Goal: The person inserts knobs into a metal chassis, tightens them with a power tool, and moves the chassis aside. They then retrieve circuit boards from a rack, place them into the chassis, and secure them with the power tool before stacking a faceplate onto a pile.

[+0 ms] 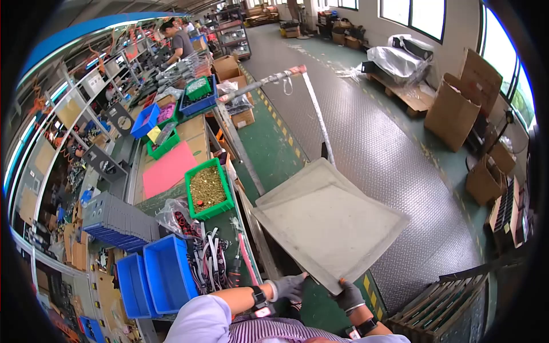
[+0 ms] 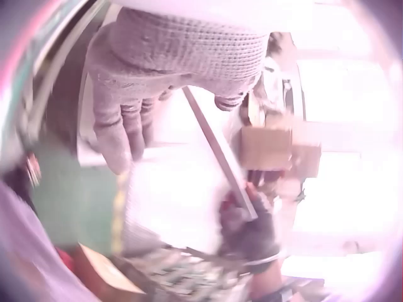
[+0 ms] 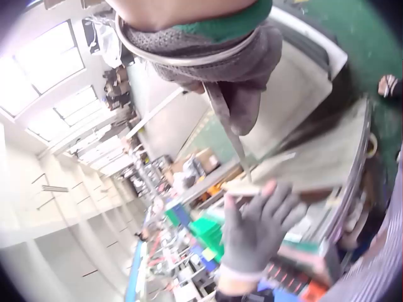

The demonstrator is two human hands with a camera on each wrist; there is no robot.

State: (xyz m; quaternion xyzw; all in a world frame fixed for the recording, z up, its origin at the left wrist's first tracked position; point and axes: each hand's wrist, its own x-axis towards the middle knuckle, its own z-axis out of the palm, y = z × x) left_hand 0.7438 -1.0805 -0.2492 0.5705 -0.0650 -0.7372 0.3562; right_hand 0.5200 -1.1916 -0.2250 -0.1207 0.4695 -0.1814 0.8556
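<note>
A flat, square grey-beige panel with a paler border lies tilted in front of the person, overlapping a similar panel beneath it. The gloved right hand grips the near corner, thumb on top; the right wrist view shows that hand wrapped over the panel's thin edge. Beside the near left edge is the gloved left hand, its fingers extended. In the right wrist view the left hand shows spread fingers, apart from the edge. Bare fingertips poke out of the gloves.
Left is a workbench with blue bins, a green bin of small brass-coloured parts, cables and stacked grey panels. A taped metal frame rises behind the panels. A slatted rack stands at right, near cardboard boxes.
</note>
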